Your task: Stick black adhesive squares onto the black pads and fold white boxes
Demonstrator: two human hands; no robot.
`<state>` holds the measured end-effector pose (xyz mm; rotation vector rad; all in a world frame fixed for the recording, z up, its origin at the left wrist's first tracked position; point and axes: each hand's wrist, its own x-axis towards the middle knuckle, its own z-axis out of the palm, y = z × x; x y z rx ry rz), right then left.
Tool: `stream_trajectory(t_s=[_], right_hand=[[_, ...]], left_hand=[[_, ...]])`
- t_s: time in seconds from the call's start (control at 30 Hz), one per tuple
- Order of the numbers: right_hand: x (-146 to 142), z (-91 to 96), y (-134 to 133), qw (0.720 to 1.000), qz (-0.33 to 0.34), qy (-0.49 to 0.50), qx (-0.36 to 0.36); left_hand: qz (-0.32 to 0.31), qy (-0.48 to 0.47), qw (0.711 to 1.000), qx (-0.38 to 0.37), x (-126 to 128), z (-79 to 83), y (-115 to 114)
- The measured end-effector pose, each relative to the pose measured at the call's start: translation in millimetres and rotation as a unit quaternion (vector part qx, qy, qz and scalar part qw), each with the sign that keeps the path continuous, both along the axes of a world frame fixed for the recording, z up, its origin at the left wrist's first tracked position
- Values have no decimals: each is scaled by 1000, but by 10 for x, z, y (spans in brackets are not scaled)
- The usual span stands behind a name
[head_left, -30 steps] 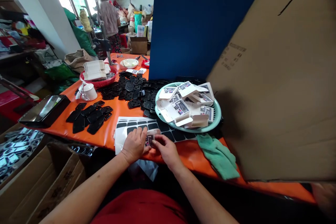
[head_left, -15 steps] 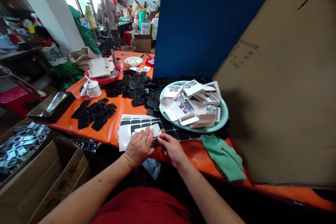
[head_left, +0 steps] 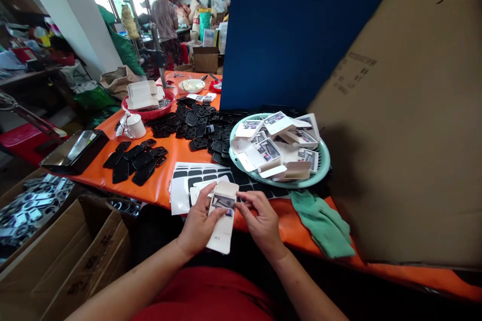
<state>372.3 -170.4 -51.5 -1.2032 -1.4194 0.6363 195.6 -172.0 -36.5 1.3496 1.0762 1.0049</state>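
Observation:
A small white printed carton (head_left: 222,228) stands tilted over the table's front edge, with its flaps extended at top and bottom. My left hand (head_left: 199,223) grips it from the left, thumb across the printed face. At its right edge, the fingers of my right hand (head_left: 261,218) are pinched against the carton. Behind the hands lie white sheets with black rounded shapes (head_left: 181,188), and some white card pieces rest on them. A pale green basket (head_left: 326,160), heaped with similar cartons (head_left: 268,151), is just beyond my right hand.
Black plates (head_left: 192,120) cover the table's middle, with a smaller pile (head_left: 141,160) nearer left. A green cloth (head_left: 320,223) hangs over the front edge. Blue (head_left: 282,35) and cardboard panels (head_left: 406,135) rise at right. Open cardboard boxes (head_left: 75,256) stand below left. Another person (head_left: 164,20) stands far behind.
The carton has been turned up so its printed face shows, and its lower flap hangs toward me. My left hand has shifted from on top to its left side; my right hand has moved slightly right.

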Motion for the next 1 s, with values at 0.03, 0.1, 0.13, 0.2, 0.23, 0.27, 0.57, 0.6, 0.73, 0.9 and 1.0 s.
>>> stream_trajectory(t_s=[0.03,0.1,0.13,0.2,0.23,0.27,0.57,0.6,0.73,0.9,1.0], right_hand=[[26,-56,-35,1000,21,10,-18],[56,-144,-109,996,60,45,-54],[60,-171,-147,992,78,65,-71],[51,-190,-223,983,109,102,-104],[39,-187,-261,979,116,118,-116],[25,-178,-298,976,121,130,-123],[-148,-181,-512,976,137,95,-139],[-160,-203,-516,971,134,118,-160],[-146,-286,-524,928,108,251,-253],[-11,-179,-539,958,158,126,-204],[30,-35,-518,962,166,86,-199]], left_hand=[[-16,-44,998,-33,15,5,-39],[-35,-102,991,-83,25,9,-113],[-39,-118,987,-97,19,8,-147],[-42,-125,986,-105,-10,-2,-208],[-44,-118,987,-100,-29,-13,-237],[-46,-109,989,-92,-49,-29,-266],[-38,-76,988,-130,-86,-177,-409],[-29,-57,991,-117,-81,-177,-397],[-32,-84,990,-111,-60,-194,-373],[-53,-69,989,-117,-65,-206,-396],[-40,18,997,-70,-76,-131,-374]])
